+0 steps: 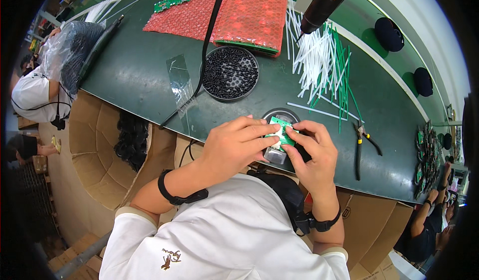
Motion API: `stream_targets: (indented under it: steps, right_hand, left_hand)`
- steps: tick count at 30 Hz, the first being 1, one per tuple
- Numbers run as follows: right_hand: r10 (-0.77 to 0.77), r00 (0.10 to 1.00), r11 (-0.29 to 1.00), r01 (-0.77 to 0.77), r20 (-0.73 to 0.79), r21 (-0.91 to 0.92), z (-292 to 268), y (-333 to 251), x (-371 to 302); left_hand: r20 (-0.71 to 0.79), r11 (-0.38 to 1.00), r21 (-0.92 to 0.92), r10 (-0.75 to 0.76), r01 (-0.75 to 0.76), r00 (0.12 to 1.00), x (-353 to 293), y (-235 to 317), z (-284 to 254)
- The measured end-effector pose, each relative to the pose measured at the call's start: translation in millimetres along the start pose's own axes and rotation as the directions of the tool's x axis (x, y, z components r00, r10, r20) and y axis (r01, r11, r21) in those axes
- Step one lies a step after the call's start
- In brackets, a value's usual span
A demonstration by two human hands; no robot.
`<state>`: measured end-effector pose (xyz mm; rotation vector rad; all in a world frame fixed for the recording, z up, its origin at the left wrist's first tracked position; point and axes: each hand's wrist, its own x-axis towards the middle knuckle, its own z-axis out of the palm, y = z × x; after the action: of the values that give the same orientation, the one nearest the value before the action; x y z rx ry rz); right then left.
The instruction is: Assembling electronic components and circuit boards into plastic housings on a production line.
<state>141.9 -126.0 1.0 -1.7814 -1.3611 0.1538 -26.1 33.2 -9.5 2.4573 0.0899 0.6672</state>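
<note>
A small green circuit board [282, 131] with white areas lies between my hands at the table's near edge. My left hand [238, 139] presses its fingertips on the board's left side. Fingers and thumb of my right hand [315, 152] close on its right side. Under and behind the board shows a round black housing [282, 113], partly hidden by the hands. A clear-grey rectangular part [275, 155] shows just below the board. Right of my right hand, diagonal cutters [360, 152] with black and yellow handles lie on the table.
A round tray [231, 98] holds many black screws. Red bubble wrap [249, 15] with boards lies behind it. White strips [314, 55] and green strips [344, 80] spread at right. An electric screwdriver [324, 5] hangs above. Boards stack [427, 160] at far right; a carton [95, 150] stands left.
</note>
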Motion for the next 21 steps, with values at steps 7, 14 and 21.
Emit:
stream_targets:
  steps: [7, 14, 21]
  right_hand:
    - [-0.097, 0.991, 0.995, 0.099, -0.093, 0.017, -4.3, -15.2, 0.8]
    - [-0.032, 0.985, 0.994, 0.050, -0.168, 0.099, 3.9, -17.2, -9.7]
    - [0.032, 0.990, 0.982, -0.005, -0.138, 0.190, 3.5, -33.2, -7.8]
  left_hand:
    - [-0.146, 0.964, -0.245, -0.141, 0.103, 0.979, 20.3, 5.0, -13.9]
    - [-0.118, 0.907, -0.398, -0.196, 0.134, 0.974, 13.9, 20.0, -19.7]
    - [-0.101, 0.879, -0.405, -0.318, 0.253, 0.943, 8.6, 31.4, -24.7]
